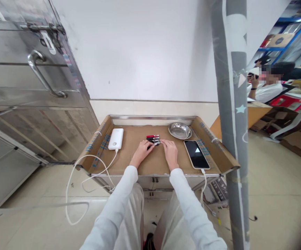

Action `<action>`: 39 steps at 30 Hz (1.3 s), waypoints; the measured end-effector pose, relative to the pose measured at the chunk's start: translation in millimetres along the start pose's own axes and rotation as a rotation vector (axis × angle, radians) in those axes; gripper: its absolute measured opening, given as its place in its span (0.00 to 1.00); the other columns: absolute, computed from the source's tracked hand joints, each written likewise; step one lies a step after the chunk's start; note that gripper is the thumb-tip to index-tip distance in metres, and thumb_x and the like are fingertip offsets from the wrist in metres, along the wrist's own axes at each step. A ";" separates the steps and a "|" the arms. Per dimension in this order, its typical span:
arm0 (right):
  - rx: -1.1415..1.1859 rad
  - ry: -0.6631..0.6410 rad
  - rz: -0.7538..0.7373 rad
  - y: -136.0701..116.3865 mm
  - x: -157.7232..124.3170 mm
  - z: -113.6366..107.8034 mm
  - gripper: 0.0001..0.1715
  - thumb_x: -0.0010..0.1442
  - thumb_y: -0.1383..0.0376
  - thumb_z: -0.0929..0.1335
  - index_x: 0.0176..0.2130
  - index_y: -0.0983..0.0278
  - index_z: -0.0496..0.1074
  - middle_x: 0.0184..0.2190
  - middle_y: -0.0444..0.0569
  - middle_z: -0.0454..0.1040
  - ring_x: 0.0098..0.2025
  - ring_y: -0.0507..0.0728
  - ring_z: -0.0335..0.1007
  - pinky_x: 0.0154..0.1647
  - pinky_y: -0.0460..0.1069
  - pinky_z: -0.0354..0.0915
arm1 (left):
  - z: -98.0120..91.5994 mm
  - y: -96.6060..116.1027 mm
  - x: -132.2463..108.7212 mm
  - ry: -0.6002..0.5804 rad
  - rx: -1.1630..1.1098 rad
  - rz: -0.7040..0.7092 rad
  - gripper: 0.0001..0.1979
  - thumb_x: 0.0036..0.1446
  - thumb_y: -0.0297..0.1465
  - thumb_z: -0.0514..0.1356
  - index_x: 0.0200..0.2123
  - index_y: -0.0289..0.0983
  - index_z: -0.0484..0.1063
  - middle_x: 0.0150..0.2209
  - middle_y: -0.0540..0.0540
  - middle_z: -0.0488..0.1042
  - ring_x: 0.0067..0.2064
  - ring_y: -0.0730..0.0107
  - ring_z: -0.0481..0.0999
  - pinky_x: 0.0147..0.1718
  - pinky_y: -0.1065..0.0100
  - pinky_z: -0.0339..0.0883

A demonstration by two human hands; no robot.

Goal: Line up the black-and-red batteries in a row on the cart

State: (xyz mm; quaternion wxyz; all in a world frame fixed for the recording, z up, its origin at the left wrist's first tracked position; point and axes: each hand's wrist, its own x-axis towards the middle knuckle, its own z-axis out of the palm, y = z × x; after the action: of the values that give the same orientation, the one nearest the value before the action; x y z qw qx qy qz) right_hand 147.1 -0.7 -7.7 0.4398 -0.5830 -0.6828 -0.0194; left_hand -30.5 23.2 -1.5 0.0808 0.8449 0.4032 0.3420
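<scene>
Several short, slim red and black pen-like sticks (153, 137) with silvery ends lie side by side on the brown cardboard tabletop (129, 163). My left hand (142, 152) is at their near left side, thumb and fingers closed on a black stick, partly hidden under the fingertips. From the right, my right hand (170, 152) has its fingers drawn together at the silvery ends of the nearest sticks. Its exact hold is too small to make out.
A white power bank (116, 139) with a cable lies left; a phone (196, 155), plugged in, lies right. Behind it stands a round metal bowl (180, 131). Raised cardboard sides edge the table. A wrapped grey pole (237, 139) rises at right; another person (266, 86) sits beyond.
</scene>
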 end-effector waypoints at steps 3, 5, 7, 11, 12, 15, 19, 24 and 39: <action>0.003 -0.025 -0.066 -2.0 0.0 0.1 0.16 0.65 0.64 0.59 0.43 0.61 0.74 0.41 0.51 0.76 0.42 0.58 0.68 0.47 0.54 0.63 | 0.1 -1.3 -0.6 0.075 0.035 -0.002 0.10 0.63 0.35 0.52 0.40 0.38 0.70 0.38 0.45 0.71 0.40 0.66 0.70 0.43 0.62 0.63; 0.008 -0.048 -0.101 -5.0 0.5 -0.4 0.16 0.65 0.64 0.59 0.44 0.61 0.73 0.43 0.51 0.76 0.44 0.59 0.68 0.49 0.55 0.63 | -0.1 -1.8 -0.9 0.083 0.056 0.022 0.11 0.63 0.36 0.51 0.41 0.39 0.70 0.39 0.46 0.71 0.40 0.66 0.70 0.43 0.62 0.63; 0.037 -0.085 -0.131 -10.1 1.7 -1.9 0.17 0.65 0.65 0.58 0.47 0.60 0.72 0.45 0.50 0.75 0.46 0.58 0.69 0.50 0.55 0.62 | -0.4 -2.2 -0.9 0.088 0.064 0.046 0.11 0.63 0.36 0.50 0.41 0.39 0.69 0.39 0.46 0.71 0.41 0.66 0.70 0.43 0.62 0.63; 0.144 -0.257 -0.237 -24.4 4.9 -6.7 0.27 0.64 0.67 0.57 0.62 0.56 0.55 0.56 0.48 0.66 0.55 0.55 0.64 0.55 0.53 0.62 | -0.8 -3.9 -0.5 0.147 0.135 0.021 0.12 0.64 0.37 0.49 0.41 0.38 0.68 0.38 0.45 0.70 0.40 0.65 0.69 0.42 0.63 0.62; 0.151 -0.269 -0.243 -27.2 5.5 -7.5 0.30 0.63 0.68 0.57 0.63 0.56 0.51 0.58 0.47 0.64 0.57 0.55 0.62 0.56 0.53 0.61 | -0.7 -4.6 -0.5 0.181 0.177 -0.010 0.12 0.64 0.37 0.49 0.41 0.38 0.68 0.37 0.44 0.70 0.39 0.64 0.69 0.41 0.63 0.62; 0.131 -0.238 -0.235 -29.3 5.8 -7.5 0.32 0.63 0.70 0.55 0.64 0.56 0.49 0.59 0.48 0.62 0.59 0.55 0.59 0.58 0.54 0.60 | 0.5 -7.8 -1.5 0.332 0.298 -0.153 0.13 0.64 0.37 0.48 0.39 0.37 0.68 0.36 0.42 0.70 0.39 0.62 0.67 0.39 0.62 0.61; 0.016 -0.175 -0.185 -20.4 3.2 -2.7 0.23 0.62 0.71 0.55 0.52 0.60 0.67 0.50 0.51 0.69 0.51 0.58 0.63 0.54 0.55 0.61 | 4.0 -12.8 -3.7 0.434 0.367 -0.322 0.13 0.64 0.35 0.47 0.35 0.36 0.68 0.36 0.39 0.68 0.38 0.59 0.67 0.38 0.59 0.62; -0.138 -0.161 -0.132 -12.7 0.7 2.5 0.15 0.61 0.70 0.58 0.41 0.61 0.71 0.37 0.53 0.69 0.41 0.60 0.63 0.46 0.55 0.62 | 5.3 -15.2 -4.5 0.410 0.274 -0.352 0.12 0.64 0.31 0.47 0.35 0.36 0.68 0.37 0.39 0.67 0.41 0.58 0.67 0.39 0.58 0.63; -0.185 -0.162 -0.159 -7.5 -0.6 10.1 0.09 0.62 0.64 0.60 0.38 0.62 0.68 0.35 0.52 0.68 0.41 0.60 0.62 0.44 0.54 0.60 | 3.5 -3.3 -8.2 0.059 0.040 -0.083 0.06 0.59 0.26 0.53 0.37 0.38 0.68 0.39 0.45 0.67 0.40 0.66 0.72 0.44 0.63 0.68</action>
State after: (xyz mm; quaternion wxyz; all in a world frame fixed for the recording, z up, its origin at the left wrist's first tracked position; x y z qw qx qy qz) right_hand 135.2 1.9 -10.6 0.3246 -0.5649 -0.7554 -0.0698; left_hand -33.9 19.8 -9.7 0.0661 0.8186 0.4469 0.3548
